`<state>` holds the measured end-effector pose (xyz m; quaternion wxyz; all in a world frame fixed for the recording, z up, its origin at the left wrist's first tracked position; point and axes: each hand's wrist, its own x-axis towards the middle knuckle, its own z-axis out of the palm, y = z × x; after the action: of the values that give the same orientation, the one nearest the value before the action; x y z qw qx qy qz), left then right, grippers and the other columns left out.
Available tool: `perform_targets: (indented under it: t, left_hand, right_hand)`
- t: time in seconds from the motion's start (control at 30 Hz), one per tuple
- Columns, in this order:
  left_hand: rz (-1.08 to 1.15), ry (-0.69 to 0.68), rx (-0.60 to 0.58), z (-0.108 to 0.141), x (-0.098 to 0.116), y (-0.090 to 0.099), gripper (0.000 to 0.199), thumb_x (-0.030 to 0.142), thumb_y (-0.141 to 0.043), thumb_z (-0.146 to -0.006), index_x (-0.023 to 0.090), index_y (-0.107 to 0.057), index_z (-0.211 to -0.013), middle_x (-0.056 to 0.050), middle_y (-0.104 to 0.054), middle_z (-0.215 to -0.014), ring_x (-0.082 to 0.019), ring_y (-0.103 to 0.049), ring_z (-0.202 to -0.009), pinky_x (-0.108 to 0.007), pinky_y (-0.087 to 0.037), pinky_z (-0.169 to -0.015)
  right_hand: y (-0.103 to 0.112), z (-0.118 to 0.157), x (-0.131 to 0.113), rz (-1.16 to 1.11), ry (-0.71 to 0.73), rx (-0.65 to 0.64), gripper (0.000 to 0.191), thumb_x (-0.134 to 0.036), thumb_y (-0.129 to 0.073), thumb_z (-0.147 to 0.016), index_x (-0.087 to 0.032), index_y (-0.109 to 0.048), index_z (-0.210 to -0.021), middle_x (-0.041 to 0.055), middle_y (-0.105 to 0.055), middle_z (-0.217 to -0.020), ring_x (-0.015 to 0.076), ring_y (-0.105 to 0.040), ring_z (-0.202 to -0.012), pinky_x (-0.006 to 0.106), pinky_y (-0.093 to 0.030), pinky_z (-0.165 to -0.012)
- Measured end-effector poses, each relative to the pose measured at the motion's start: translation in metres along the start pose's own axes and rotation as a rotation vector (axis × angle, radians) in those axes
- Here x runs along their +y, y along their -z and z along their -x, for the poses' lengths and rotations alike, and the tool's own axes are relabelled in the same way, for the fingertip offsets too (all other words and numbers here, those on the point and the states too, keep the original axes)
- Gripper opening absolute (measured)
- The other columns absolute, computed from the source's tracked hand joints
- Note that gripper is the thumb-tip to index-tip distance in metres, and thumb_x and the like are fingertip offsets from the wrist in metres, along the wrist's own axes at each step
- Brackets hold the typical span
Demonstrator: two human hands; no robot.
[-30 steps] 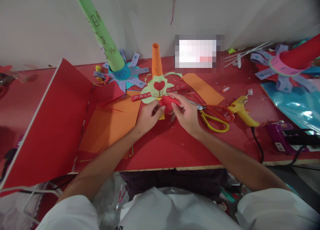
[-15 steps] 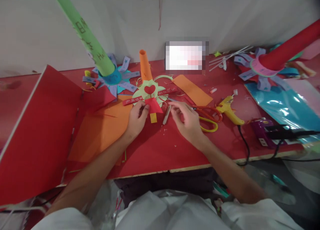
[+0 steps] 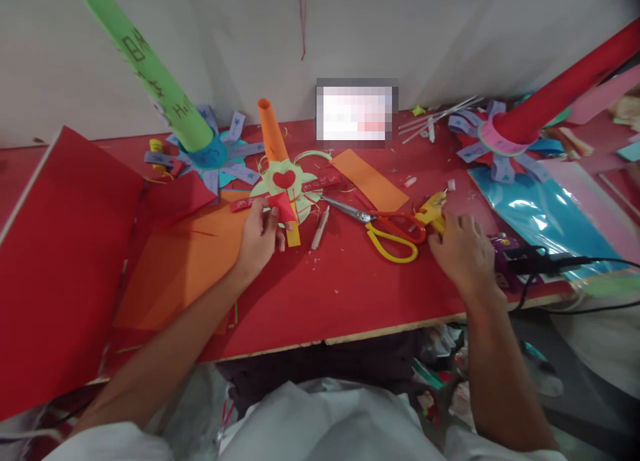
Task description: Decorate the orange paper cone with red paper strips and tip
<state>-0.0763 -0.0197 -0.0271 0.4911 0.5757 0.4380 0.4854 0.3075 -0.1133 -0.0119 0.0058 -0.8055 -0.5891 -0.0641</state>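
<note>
My left hand [image 3: 261,239] pinches a small red paper piece [image 3: 283,208] between thumb and fingers. Just below that piece a yellow paper strip [image 3: 293,235] shows. Behind it lies a pale green paper flower [image 3: 271,181] with a red heart [image 3: 285,179], at the foot of an orange paper cone [image 3: 273,133]. Over on the right, my right hand [image 3: 463,251] is closed over the handle of a yellow glue gun [image 3: 431,211]; the handle is hidden under the palm and fingers. Scissors [image 3: 393,237] with red and yellow grips lie between the hands, near a whitish stick [image 3: 321,228].
Orange sheets [image 3: 175,267] lie at left beside a standing red board [image 3: 65,261]. A purple power box [image 3: 505,247] with black cables is right of my right hand. A green tube [image 3: 150,67] and a red tube [image 3: 560,104] rise from paper bases; a blurred screen [image 3: 355,113] stands behind.
My right hand has moved right, from beside the whitish stick to the glue gun's handle. My left hand still holds the red paper, now tilted differently. The view has shifted slightly right.
</note>
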Motion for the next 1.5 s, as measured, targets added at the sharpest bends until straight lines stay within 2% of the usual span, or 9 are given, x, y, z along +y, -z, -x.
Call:
perform_targets:
  t: [0.13,0.37,0.57,0.83,0.93,1.07,1.27,1.37,1.5]
  left_hand:
    - [0.006,-0.041,-0.032,0.000,-0.002,0.000,0.036,0.057,-0.059,-0.106,0.024,-0.047,-0.101,0.006,-0.068,-0.075,-0.006,-0.057,-0.038,-0.017,-0.033,-0.033]
    - [-0.280,-0.135,-0.051,0.007,0.003,0.005,0.021,0.037,-0.061,-0.106,0.021,-0.064,-0.094,0.008,-0.054,-0.053,-0.009,-0.055,-0.046,-0.021,-0.041,-0.051]
    - [-0.387,-0.174,-0.026,0.010,0.007,0.005,0.020,0.033,-0.062,-0.104,0.020,-0.066,-0.089,0.006,-0.057,-0.060,-0.010,-0.054,-0.054,-0.023,-0.040,-0.057]
    - [-0.440,-0.248,-0.029,0.006,0.003,0.006,0.020,0.028,-0.056,-0.107,0.020,-0.062,-0.089,0.004,-0.059,-0.069,-0.011,-0.053,-0.061,-0.024,-0.039,-0.061]
    - [-0.471,-0.328,0.012,0.003,0.001,0.006,0.016,0.024,-0.056,-0.106,0.020,-0.064,-0.093,-0.002,-0.068,-0.087,-0.014,-0.061,-0.078,-0.025,-0.045,-0.071]
    - [-0.499,-0.350,0.047,0.002,-0.001,0.006,0.011,0.021,-0.061,-0.103,0.019,-0.067,-0.094,-0.003,-0.072,-0.089,-0.014,-0.063,-0.080,-0.025,-0.049,-0.074]
    - [-0.526,-0.400,0.063,0.005,-0.002,0.004,0.013,0.022,-0.063,-0.102,0.019,-0.069,-0.091,-0.002,-0.072,-0.085,-0.014,-0.063,-0.074,-0.025,-0.049,-0.069]
    - [-0.519,-0.403,0.071,0.005,-0.002,0.004,0.013,0.022,-0.062,-0.102,0.020,-0.068,-0.090,-0.002,-0.072,-0.084,-0.014,-0.063,-0.072,-0.026,-0.049,-0.068]
    - [-0.516,-0.372,0.053,0.005,-0.001,0.005,0.014,0.022,-0.062,-0.102,0.020,-0.068,-0.090,-0.002,-0.071,-0.084,-0.014,-0.062,-0.073,-0.026,-0.049,-0.068]
  right_hand:
    - [-0.005,-0.005,-0.005,-0.053,-0.071,-0.001,0.046,-0.025,-0.053,-0.098,-0.005,-0.057,-0.138,0.0298,-0.066,-0.124,0.0411,-0.069,-0.104,0.047,-0.052,-0.080]
    - [-0.006,0.002,-0.009,-0.100,-0.214,0.196,0.051,-0.024,-0.068,-0.089,-0.013,-0.061,-0.137,0.0234,-0.066,-0.127,0.0394,-0.068,-0.105,0.046,-0.051,-0.077]
    - [-0.002,0.002,0.000,-0.147,-0.253,0.274,0.050,-0.026,-0.066,-0.088,-0.013,-0.067,-0.137,0.0249,-0.066,-0.126,0.0407,-0.067,-0.103,0.050,-0.050,-0.078]
    - [0.010,-0.001,0.012,-0.317,-0.118,0.640,0.037,-0.026,-0.065,-0.090,-0.012,-0.071,-0.124,0.0238,-0.070,-0.108,0.0497,-0.068,-0.111,0.059,-0.052,-0.089]
    - [0.021,0.005,-0.015,-0.455,0.078,0.534,0.025,-0.040,-0.058,-0.105,-0.019,-0.069,-0.113,0.0178,-0.069,-0.097,0.0422,-0.071,-0.098,0.050,-0.051,-0.081]
    - [0.033,0.017,-0.072,-0.699,0.226,0.440,0.031,-0.052,-0.063,-0.104,-0.023,-0.066,-0.093,0.0094,-0.070,-0.082,0.0291,-0.069,-0.075,0.039,-0.049,-0.067]
    - [0.050,0.030,-0.135,-0.980,0.499,0.187,0.022,-0.045,-0.064,-0.104,-0.024,-0.073,-0.104,0.0066,-0.080,-0.097,0.0251,-0.078,-0.087,0.035,-0.057,-0.075]
    - [0.052,0.032,-0.149,-1.142,0.463,-0.019,0.022,-0.044,-0.065,-0.103,-0.024,-0.075,-0.101,0.0054,-0.078,-0.093,0.0226,-0.074,-0.082,0.033,-0.055,-0.069]
    - [0.048,0.028,-0.156,-1.517,0.241,-0.402,0.022,-0.042,-0.066,-0.099,-0.023,-0.072,-0.108,0.0001,-0.065,-0.077,0.0124,-0.046,-0.054,0.028,-0.035,-0.049]
